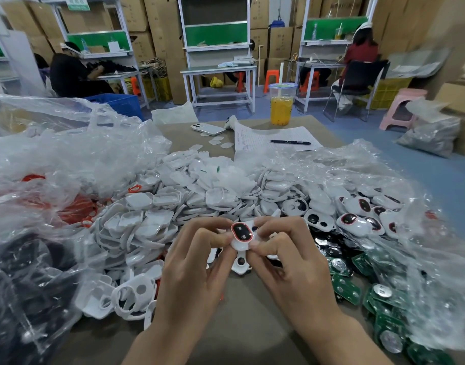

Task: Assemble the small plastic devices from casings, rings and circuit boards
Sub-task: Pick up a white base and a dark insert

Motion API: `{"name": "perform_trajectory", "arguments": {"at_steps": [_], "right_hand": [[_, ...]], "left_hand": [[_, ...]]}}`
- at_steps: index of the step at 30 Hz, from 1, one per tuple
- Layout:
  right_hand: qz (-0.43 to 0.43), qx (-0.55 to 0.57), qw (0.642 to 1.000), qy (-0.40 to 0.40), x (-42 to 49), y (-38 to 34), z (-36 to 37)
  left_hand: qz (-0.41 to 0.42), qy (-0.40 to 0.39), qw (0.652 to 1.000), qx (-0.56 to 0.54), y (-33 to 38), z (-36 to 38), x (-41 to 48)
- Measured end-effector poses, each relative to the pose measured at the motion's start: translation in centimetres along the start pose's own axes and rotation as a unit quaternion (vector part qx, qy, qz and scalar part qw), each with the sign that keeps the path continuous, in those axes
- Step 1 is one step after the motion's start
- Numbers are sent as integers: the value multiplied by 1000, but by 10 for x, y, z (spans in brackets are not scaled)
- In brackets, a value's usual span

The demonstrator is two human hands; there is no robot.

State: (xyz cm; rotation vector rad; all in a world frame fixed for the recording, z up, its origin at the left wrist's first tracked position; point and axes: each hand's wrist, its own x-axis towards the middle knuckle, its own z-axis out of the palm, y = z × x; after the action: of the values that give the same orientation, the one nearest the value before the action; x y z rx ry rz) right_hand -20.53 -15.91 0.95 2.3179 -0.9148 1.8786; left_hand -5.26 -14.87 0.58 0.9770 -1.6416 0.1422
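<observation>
Both hands meet on one device [242, 234], held just above the near middle of the bench [242, 325]. The left hand [194, 262] pinches its left side between thumb and curled fingers, and the right hand [289, 262] pinches its right side the same way. The red-ringed dark window faces up. That grip looks meant for pressing the parts together while the face stays in sight to check the fit.

A front shell [240, 264] lies on the bench right under the hands, probably next in line. Behind and to the left, white casings [194, 196] spill in a heap from an opened bag [68, 154], close enough to take without reaching. Red rings [76, 206] show through plastic towards the left edge. Green boards [384, 291] lie in another opened bag by the near right corner. Beyond them, along the right edge, sit units [358, 217] with their windows already in, likely the finished pile. So supply lies to the left and front, with output to the right.

Well clear of the work, at the far edge, are a phone [208, 129], a sheet of paper [273, 135] with a pen [290, 142] on it, and a cup [281, 106] of orange drink.
</observation>
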Motion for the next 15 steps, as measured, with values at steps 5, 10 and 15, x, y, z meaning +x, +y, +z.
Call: {"name": "perform_trajectory", "arguments": {"at_steps": [5,10,15], "right_hand": [[4,0,1000,-5,1,0,-1],[-13,-1,1000,-5,0,-1,-2],[-18,-14,1000,-4,0,-1,-2]], "left_hand": [[17,-3,1000,-4,-4,0,0],[27,9,1000,8,-5,0,0],[18,10,1000,11,-5,1,0]]}}
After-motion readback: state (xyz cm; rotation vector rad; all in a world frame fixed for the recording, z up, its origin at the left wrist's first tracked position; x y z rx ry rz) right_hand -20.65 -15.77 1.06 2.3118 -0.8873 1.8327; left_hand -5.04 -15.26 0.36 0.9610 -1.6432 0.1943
